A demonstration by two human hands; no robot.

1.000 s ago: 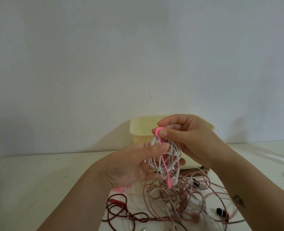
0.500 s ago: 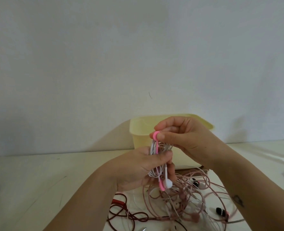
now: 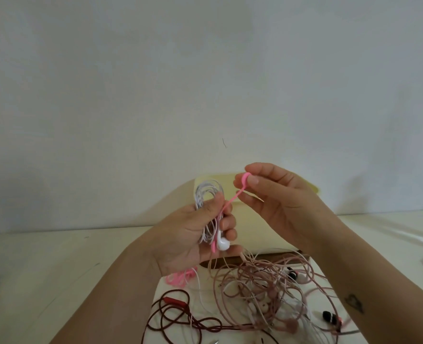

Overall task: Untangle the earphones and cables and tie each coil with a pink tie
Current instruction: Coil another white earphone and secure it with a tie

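Left hand (image 3: pixel 193 239) is gripping the white earphone coil (image 3: pixel 206 194) above the table (image 3: pixel 56 269); right hand (image 3: pixel 282 204) is pinching the pink tie (image 3: pixel 232 197) by its ring end, holding it taut. Tying seems to be proceeding; wrapping and fastening should be coming next.

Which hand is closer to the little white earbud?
Left. The left hand grips the white coil, and the white earbud sits against its fingers. The right hand is up and to the right, pinching the end of the pink tie.
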